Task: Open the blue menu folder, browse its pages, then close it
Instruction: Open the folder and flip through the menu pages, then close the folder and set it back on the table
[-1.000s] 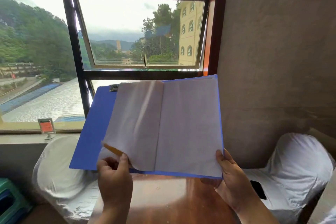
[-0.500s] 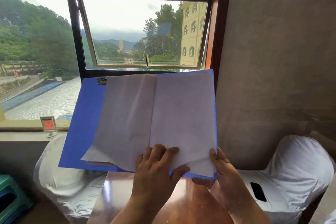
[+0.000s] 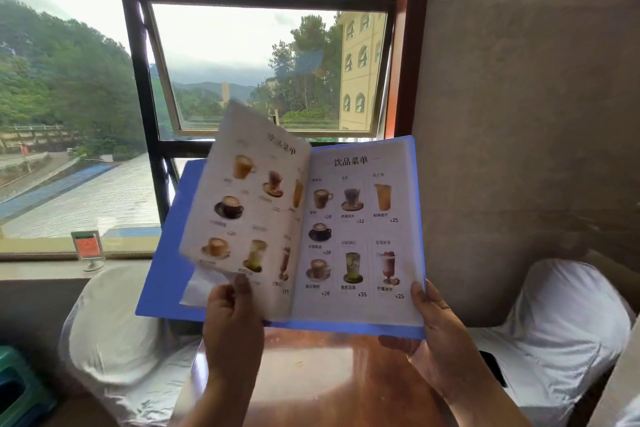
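The blue menu folder (image 3: 162, 274) is held open in the air in front of the window. My left hand (image 3: 232, 315) pinches the bottom edge of a menu page (image 3: 242, 204) printed with drinks; that page stands lifted and curled, blurred by motion. My right hand (image 3: 436, 333) grips the folder's lower right corner, thumb on the right-hand page (image 3: 360, 229), which shows rows of drink pictures with prices under a Chinese heading. Plain white sheets lie beneath the lifted page on the left cover.
A glossy brown wooden table (image 3: 332, 374) lies below the folder. White covered chairs stand at left (image 3: 114, 329) and right (image 3: 568, 329). A small red sign holder (image 3: 88, 250) sits on the window sill. A green stool (image 3: 17, 388) is at the bottom left.
My left hand went from the left sheet to the right-hand stack and lifted a page leftward. Blank white sheets have given way to printed drink pages. The folder stays held up.
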### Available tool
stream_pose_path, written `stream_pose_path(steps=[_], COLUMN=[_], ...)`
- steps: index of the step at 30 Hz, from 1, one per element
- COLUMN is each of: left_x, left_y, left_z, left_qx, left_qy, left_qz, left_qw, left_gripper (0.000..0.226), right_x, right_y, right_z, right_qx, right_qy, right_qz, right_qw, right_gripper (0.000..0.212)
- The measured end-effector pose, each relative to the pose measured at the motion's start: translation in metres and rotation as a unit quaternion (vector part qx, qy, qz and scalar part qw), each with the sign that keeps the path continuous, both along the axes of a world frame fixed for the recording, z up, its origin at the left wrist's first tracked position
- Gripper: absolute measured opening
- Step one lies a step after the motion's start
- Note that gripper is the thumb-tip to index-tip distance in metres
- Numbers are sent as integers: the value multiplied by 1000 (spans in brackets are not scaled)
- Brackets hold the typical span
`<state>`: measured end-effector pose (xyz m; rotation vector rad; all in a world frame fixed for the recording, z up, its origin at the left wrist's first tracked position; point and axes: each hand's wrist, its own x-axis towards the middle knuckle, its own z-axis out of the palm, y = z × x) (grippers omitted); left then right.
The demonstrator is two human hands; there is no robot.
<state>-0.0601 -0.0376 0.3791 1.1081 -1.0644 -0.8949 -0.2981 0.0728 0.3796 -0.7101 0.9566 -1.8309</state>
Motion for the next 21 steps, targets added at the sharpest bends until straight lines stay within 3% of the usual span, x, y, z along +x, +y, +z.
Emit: stream_pose_path(steps=[3, 6, 10, 13, 21], left_x=[10, 19, 32, 32, 28], left_y=[5, 9, 4, 1, 9], left_z=[-5, -10, -17, -16, -6], left_qx=[34, 42, 120, 185, 45], left_qy=[-47, -81, -45, 39, 86], left_qz=[-23, -33, -70, -129, -116], left_qw=[998, 995, 989, 973, 989], left_gripper=[60, 33, 53, 58, 18], right_x=[1, 1, -2, -3, -1], right_y=[-1, -1, 0, 2, -1], right_z=[3, 7, 12, 15, 12], right_qx=[-2, -7, -12, -19, -12], right_qy=[3, 3, 6, 6, -12], right_qz=[-1, 4, 17, 20, 23], right_qw=[1000, 1000, 1000, 1000, 1000], right_gripper=[31, 32, 33, 34, 33])
